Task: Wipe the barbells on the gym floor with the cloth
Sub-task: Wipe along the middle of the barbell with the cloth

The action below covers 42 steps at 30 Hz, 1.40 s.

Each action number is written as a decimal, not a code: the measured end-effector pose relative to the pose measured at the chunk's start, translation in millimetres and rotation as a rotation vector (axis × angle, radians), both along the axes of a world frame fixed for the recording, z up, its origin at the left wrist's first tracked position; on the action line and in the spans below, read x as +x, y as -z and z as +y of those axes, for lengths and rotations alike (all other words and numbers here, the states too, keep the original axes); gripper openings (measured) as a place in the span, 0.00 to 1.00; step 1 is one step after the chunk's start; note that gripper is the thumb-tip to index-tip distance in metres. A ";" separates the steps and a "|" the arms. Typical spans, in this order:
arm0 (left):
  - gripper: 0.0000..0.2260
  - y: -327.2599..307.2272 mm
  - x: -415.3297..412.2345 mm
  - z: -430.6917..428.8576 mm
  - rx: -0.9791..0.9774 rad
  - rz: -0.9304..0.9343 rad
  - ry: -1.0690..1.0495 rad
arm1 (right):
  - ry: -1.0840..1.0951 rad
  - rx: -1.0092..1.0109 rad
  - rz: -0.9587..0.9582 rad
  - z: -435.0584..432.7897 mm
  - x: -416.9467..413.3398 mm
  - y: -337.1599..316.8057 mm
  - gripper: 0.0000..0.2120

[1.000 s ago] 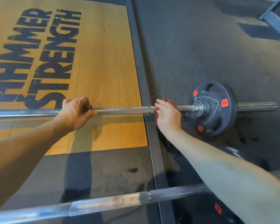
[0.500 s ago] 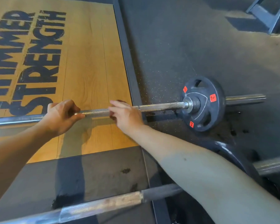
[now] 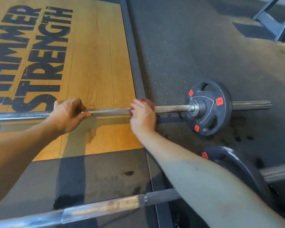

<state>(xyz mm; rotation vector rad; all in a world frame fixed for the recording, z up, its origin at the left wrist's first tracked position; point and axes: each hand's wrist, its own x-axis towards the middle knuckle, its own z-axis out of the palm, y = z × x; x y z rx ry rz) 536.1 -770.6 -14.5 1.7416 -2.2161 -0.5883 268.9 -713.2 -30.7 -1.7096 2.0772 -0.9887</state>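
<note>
Now the right hand [image 3: 142, 117], wrapping the red cloth [image 3: 147, 102] round the far barbell [image 3: 110, 111], has slid back right to the edge of the wooden platform [image 3: 95, 63] (another pass); the left hand [image 3: 69, 115] grips it alongside.

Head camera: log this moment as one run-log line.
step: wiping far barbell | left hand: grips shaft | right hand: holds red cloth on shaft, short of plate

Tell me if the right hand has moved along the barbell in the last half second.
Yes: the right hand slid toward the weight plate, from over the wood to the platform's dark edge strip.
</note>
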 end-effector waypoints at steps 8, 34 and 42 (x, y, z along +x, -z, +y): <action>0.11 -4.1 -1.9 -0.5 -0.053 0.011 0.034 | -0.397 0.174 0.166 -23.1 106.7 -13.9 0.15; 0.17 -8.8 -1.4 5.7 -0.026 -0.037 0.071 | -0.047 0.197 0.451 9.3 -31.1 -7.5 0.23; 0.14 -15.4 -1.3 -1.8 0.017 0.000 0.124 | -0.228 0.285 0.569 -18.1 -45.0 -22.1 0.15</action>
